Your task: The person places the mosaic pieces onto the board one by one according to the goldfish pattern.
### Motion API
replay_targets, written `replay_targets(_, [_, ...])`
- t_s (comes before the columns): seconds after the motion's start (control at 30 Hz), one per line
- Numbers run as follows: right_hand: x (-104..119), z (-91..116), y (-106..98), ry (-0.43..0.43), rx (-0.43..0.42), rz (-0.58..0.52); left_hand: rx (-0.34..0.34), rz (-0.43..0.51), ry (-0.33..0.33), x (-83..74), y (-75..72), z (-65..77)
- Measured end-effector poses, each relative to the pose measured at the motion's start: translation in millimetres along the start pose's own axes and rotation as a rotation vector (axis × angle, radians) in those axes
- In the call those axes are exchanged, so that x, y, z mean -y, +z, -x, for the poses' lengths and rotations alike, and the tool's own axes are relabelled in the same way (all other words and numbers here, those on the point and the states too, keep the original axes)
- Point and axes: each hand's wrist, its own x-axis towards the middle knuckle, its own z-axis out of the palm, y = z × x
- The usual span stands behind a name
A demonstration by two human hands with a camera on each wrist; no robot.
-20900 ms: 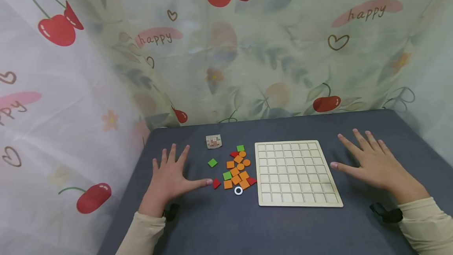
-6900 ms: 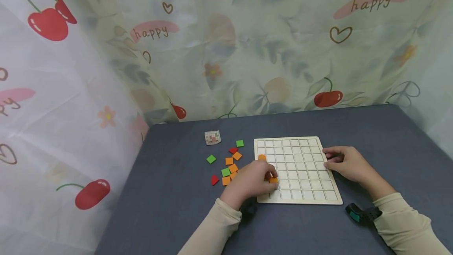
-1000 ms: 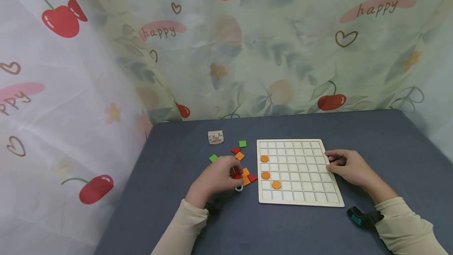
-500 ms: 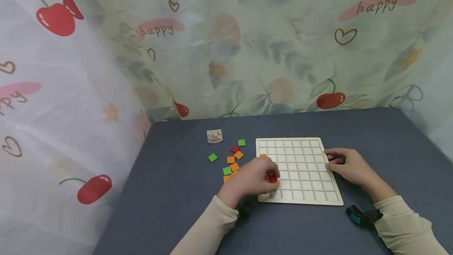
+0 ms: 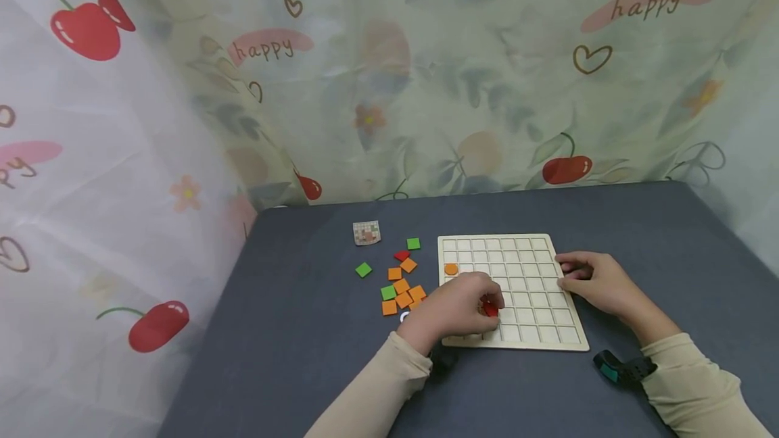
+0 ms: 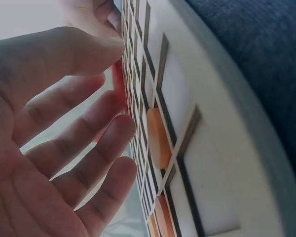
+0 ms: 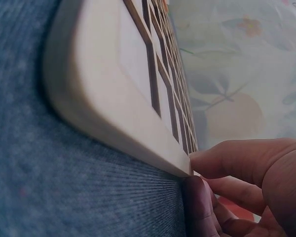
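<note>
My left hand point(image 5: 456, 306) pinches a small red tile point(image 5: 489, 309) between thumb and fingertips, low over the near middle of a pale wooden grid board point(image 5: 535, 341). In the left wrist view the red tile point(image 6: 119, 81) is mostly behind the thumb and fingers, right at the grid. On the board's left side lie orange discs; one disc point(image 5: 451, 269) shows in the head view, and another disc point(image 6: 159, 138) stands out in the left wrist view. My right hand point(image 5: 599, 279) holds the board's right edge, the thumb point(image 7: 212, 160) at its top and fingers against its side.
Left of the board are scattered orange square tiles point(image 5: 395, 274), green tiles point(image 5: 363, 270), another red tile point(image 5: 402, 255) and a white ring point(image 5: 404, 317) partly covered by my left arm. A small patterned card point(image 5: 366, 233) lies farther back on the dark table point(image 5: 292, 330).
Three orange discs have come onto the board, and my right hand has taken its edge. Within the last second my left hand carried the red tile rightward from the loose pieces to the board.
</note>
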Motion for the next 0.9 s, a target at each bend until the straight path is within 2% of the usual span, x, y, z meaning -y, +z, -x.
replay_targets(0.3, [1.6,0.1,-1.3,-0.006,0.002,-0.003,0.015,0.011,-0.019,2.8,0.6,0.9])
replay_targets(0.9, [-0.1,0.5,-0.7,-0.006,0.003,-0.004,0.015,-0.054,-0.042,5.8,4.1,-0.6])
